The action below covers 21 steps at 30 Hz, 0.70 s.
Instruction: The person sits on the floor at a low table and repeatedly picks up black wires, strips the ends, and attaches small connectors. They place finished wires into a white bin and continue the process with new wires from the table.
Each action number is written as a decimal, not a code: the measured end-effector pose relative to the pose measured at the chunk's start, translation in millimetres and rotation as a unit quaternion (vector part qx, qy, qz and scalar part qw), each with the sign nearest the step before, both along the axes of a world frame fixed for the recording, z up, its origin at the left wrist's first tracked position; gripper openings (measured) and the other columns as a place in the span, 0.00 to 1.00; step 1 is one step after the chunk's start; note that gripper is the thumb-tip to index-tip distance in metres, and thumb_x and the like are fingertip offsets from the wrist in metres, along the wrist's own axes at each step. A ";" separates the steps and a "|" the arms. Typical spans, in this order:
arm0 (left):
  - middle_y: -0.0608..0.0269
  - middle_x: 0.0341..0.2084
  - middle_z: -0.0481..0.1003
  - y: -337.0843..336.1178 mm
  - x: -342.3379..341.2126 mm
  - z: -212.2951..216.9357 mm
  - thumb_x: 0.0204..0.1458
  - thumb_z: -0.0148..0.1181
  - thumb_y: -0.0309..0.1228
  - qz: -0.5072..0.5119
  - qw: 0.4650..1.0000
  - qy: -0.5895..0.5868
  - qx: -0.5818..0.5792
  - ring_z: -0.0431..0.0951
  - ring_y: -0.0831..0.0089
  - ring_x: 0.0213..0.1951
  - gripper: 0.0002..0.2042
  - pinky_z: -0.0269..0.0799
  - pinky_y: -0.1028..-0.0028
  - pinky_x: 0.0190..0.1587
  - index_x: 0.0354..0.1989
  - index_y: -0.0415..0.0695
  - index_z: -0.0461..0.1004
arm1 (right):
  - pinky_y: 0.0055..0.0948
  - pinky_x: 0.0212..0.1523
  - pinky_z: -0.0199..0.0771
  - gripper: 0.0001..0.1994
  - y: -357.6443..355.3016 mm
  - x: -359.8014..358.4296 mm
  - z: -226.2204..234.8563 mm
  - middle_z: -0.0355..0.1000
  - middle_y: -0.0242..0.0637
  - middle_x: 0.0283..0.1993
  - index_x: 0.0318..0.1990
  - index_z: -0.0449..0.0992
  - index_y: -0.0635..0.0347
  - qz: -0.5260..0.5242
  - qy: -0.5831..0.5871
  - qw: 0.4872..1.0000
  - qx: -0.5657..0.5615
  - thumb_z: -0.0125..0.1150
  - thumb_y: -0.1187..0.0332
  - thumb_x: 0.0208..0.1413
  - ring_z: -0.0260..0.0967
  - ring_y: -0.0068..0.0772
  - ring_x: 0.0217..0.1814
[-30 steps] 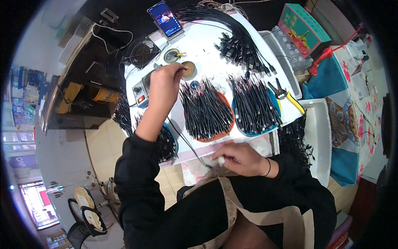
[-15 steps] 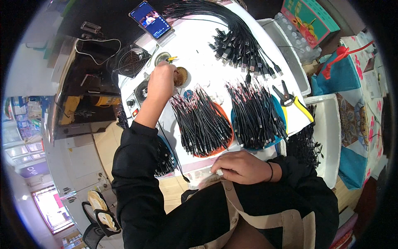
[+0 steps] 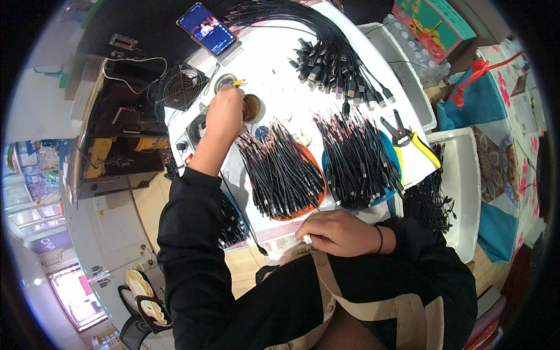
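Observation:
My left hand (image 3: pixel 224 114) reaches over the left side of the white table, fingers closed. Whatever it grips is hidden behind the fingers. Close by are a round brown pad (image 3: pixel 251 108), a small round tin (image 3: pixel 225 83) and a small yellow-tipped piece (image 3: pixel 238 83). A black cable (image 3: pixel 236 201) runs below the left wrist to the near edge. At that edge, my right hand (image 3: pixel 341 233) rests with curled fingers around a small white piece (image 3: pixel 307 240). Beyond it lie black cables (image 3: pixel 283 175) with stripped reddish ends on an orange plate, and more cables (image 3: pixel 359 163) on a blue plate.
Wire strippers (image 3: pixel 408 140) with yellow handles lie at the right. USB cables (image 3: pixel 332 67) are bunched at the back. A lit phone (image 3: pixel 208 29) stands at the far left, near a fan (image 3: pixel 182 87). White foam boxes (image 3: pixel 464 198) flank the right side, one holding cables.
The view has shifted slightly. Both hands stay in nearly the same places, with the left fingers still closed beside the brown pad.

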<state>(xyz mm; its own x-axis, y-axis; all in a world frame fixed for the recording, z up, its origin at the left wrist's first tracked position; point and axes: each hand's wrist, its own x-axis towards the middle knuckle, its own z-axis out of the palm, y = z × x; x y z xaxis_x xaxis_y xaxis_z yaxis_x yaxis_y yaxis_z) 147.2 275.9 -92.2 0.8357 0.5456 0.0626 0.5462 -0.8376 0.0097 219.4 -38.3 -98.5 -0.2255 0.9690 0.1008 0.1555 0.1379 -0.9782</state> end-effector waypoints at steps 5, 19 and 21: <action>0.45 0.26 0.72 -11.7 -30.0 30.9 0.44 0.59 0.23 0.015 0.994 -0.094 -0.043 0.75 0.49 0.32 0.04 0.70 0.60 0.36 0.28 0.35 0.77 | 0.34 0.36 0.71 0.10 -8.0 -2.1 4.4 0.73 0.40 0.35 0.43 0.73 0.59 -0.051 -0.008 0.999 0.017 0.55 0.76 0.53 0.72 0.41 0.35; 0.45 0.25 0.74 9.5 -129.2 42.7 0.42 0.63 0.21 0.090 0.993 -0.079 0.001 0.75 0.50 0.31 0.06 0.70 0.60 0.35 0.30 0.34 0.77 | 0.38 0.41 0.71 0.08 -15.0 -25.8 15.3 0.74 0.43 0.36 0.41 0.72 0.62 0.027 -0.055 0.998 -0.002 0.52 0.73 0.54 0.73 0.44 0.40; 0.45 0.25 0.73 12.3 -125.9 39.6 0.41 0.63 0.21 0.078 0.994 -0.079 0.005 0.75 0.50 0.32 0.06 0.70 0.60 0.36 0.29 0.34 0.77 | 0.38 0.41 0.71 0.07 -15.1 -26.4 14.7 0.74 0.43 0.36 0.40 0.72 0.62 0.041 -0.058 0.997 -0.023 0.52 0.73 0.54 0.73 0.44 0.40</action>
<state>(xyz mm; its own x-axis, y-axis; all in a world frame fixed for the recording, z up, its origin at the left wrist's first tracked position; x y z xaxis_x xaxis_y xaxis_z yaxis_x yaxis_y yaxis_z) 21.3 288.3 -52.7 0.7209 0.6659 0.1917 0.6611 -0.7439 0.0980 193.0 -53.3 -83.8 -0.3122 0.9497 0.0252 0.2573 0.1100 -0.9601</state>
